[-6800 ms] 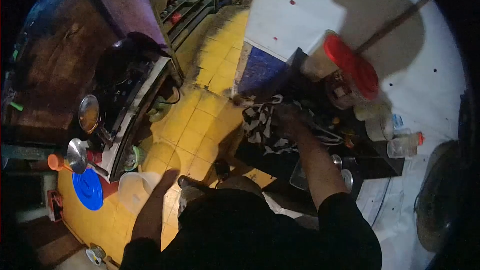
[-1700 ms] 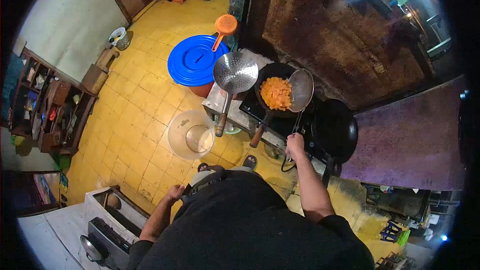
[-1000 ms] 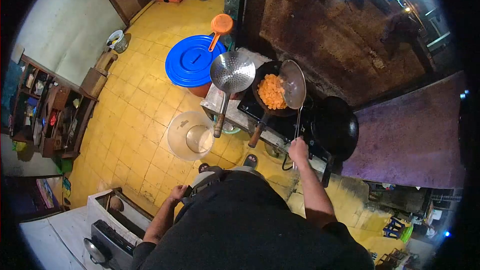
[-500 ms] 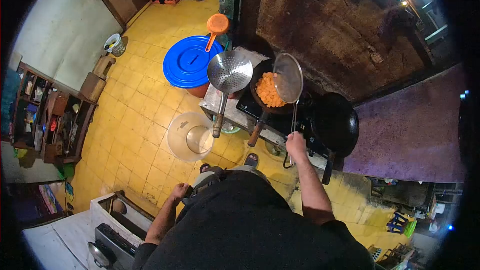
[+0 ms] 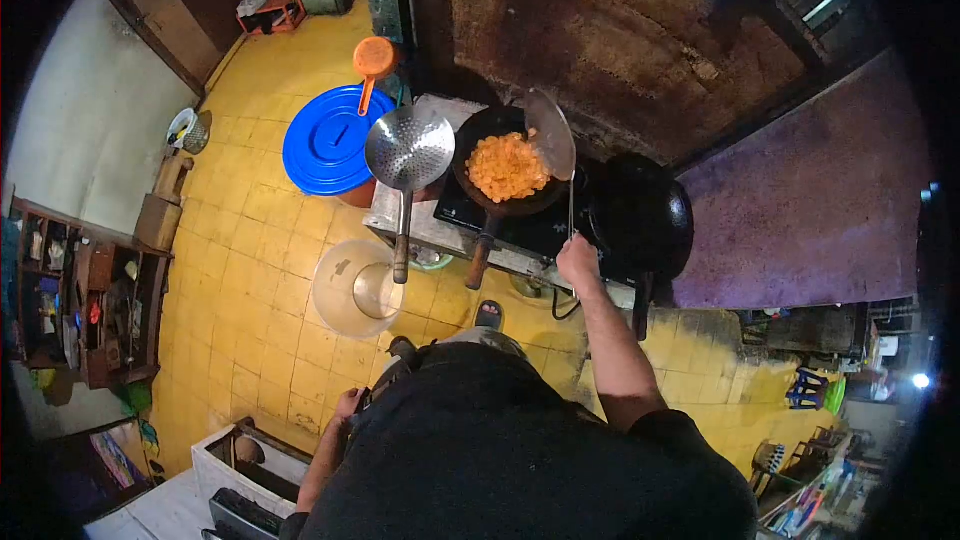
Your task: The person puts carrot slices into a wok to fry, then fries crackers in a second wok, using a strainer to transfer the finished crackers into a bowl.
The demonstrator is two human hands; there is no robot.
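My right hand [image 5: 579, 262] is closed round the handle of a fine-mesh strainer [image 5: 551, 132]. The strainer's round mesh is tilted over the right rim of a dark frying pan [image 5: 463, 182] with a wooden handle. Orange chunks of food [image 5: 507, 167] lie in the pan, which sits on a black stove [image 5: 456, 208]. Left of the pan, a perforated metal skimmer [image 5: 408, 150] rests with its handle toward me. By my hip, my left hand [image 5: 348, 403] is low with fingers curled; whatever it may hold is hidden.
A large black wok [image 5: 645, 220] stands right of the pan. To the left are a blue-lidded bucket [image 5: 325, 145] with an orange dipper [image 5: 374, 60] on it, and a clear plastic tub [image 5: 335, 290] on the yellow tiled floor. A white-topped table [image 5: 160, 495] is behind me, lower left.
The strainer has turned more edge-on and shows more of the orange chunks, which now look spread across the pan. My view has shifted slightly. The left hand stays by my hip.
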